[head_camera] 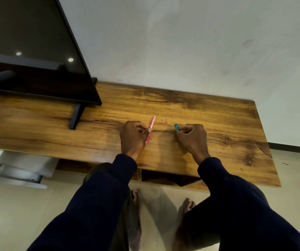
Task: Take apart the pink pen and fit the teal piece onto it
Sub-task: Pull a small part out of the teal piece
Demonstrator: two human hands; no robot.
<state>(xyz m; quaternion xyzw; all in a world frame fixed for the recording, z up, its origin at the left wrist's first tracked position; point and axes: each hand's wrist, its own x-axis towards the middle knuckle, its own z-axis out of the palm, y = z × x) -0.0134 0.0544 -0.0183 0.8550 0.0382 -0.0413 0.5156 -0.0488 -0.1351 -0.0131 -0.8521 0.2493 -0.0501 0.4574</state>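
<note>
Both hands rested on a wooden table (208, 124), well apart. The left hand (133, 135) was curled, its fingers pinched around the pink pen (152, 122), whose far end pointed up and away from the person. The right hand (192, 135) was likewise curled, its fingertips gripping the teal piece (176, 127). Between the hands, slightly farther, lay two small loose parts (164, 120). A dark screen (37, 51) stood at far left.
</note>
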